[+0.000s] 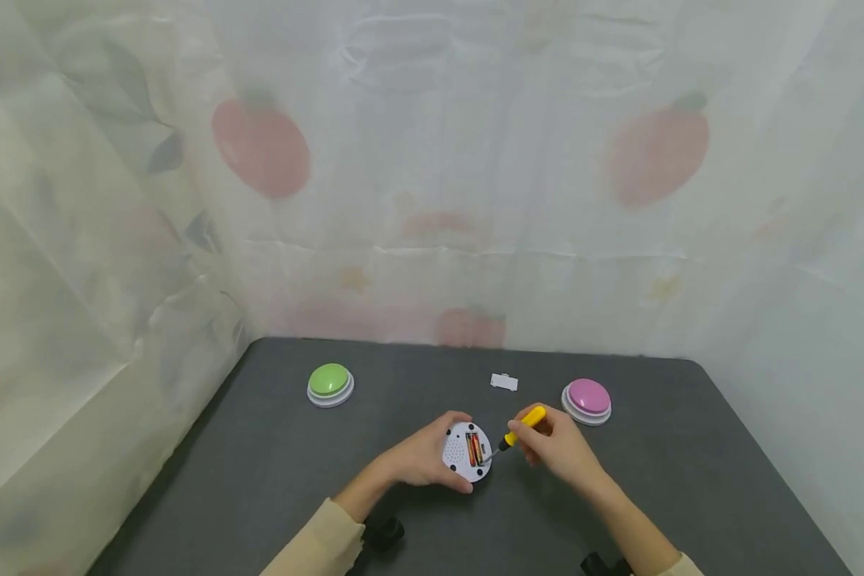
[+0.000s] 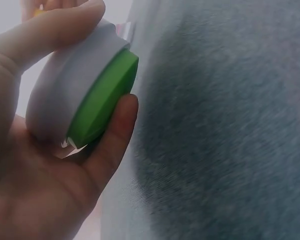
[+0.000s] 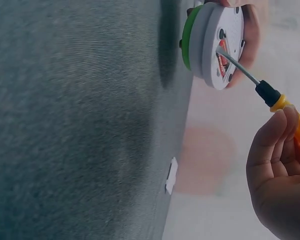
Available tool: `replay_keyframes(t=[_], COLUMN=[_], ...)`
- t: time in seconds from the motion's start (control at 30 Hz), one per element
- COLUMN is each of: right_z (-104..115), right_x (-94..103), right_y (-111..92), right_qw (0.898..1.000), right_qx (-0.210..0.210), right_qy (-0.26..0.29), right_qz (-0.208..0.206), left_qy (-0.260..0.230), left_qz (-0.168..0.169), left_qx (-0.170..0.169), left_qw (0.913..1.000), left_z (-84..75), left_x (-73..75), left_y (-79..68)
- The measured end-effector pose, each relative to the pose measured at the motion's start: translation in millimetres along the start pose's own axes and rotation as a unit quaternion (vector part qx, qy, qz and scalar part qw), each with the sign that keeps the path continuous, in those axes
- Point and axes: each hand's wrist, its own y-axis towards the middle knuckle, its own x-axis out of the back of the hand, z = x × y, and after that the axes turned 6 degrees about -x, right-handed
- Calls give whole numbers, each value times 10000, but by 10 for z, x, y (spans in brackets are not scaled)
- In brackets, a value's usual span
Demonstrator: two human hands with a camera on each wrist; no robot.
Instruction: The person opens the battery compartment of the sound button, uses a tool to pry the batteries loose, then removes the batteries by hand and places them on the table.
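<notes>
My left hand (image 1: 432,456) grips a round push button (image 1: 457,454) by its rim, its white underside turned up and its green cap (image 2: 104,100) facing down in the left wrist view. Red batteries (image 1: 474,450) lie side by side in the uncovered compartment. In my right hand (image 1: 558,446) is a screwdriver (image 1: 527,424) with a yellow handle, pinched between thumb and fingers. The metal shaft (image 3: 242,70) slants toward the button, and its tip is at the edge of the battery compartment.
A white battery cover (image 1: 504,382) lies on the dark grey table (image 1: 259,480) behind the hands. Another green-capped button (image 1: 330,384) stands at the back left, and a pink-capped button (image 1: 587,400) at the right. Printed curtains (image 1: 446,160) enclose the back and sides.
</notes>
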Motion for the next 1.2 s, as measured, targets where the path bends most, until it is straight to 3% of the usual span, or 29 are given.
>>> replay_keyframes(t=[0.43, 0.67, 0.97, 1.2], right_z=[-91, -93, -63, 4], right_x=[-21, 5, 47, 74], right_y=[-44, -79, -120, -118], right_qw=[9998, 9997, 9987, 9939], right_qx=[-80, -74, -296, -382], right_qy=[-5, -55, -369, -1012], right_qz=[162, 209, 207, 211], left_qy=[127, 572, 903, 1083], left_qz=[195, 177, 187, 284], left_qx=[163, 414, 285, 556], left_qw=[9996, 9973, 9953, 9922], left_z=[72, 56, 24, 5], left_x=[-160, -189, -167, -219], left_y=[21, -31, -82, -36])
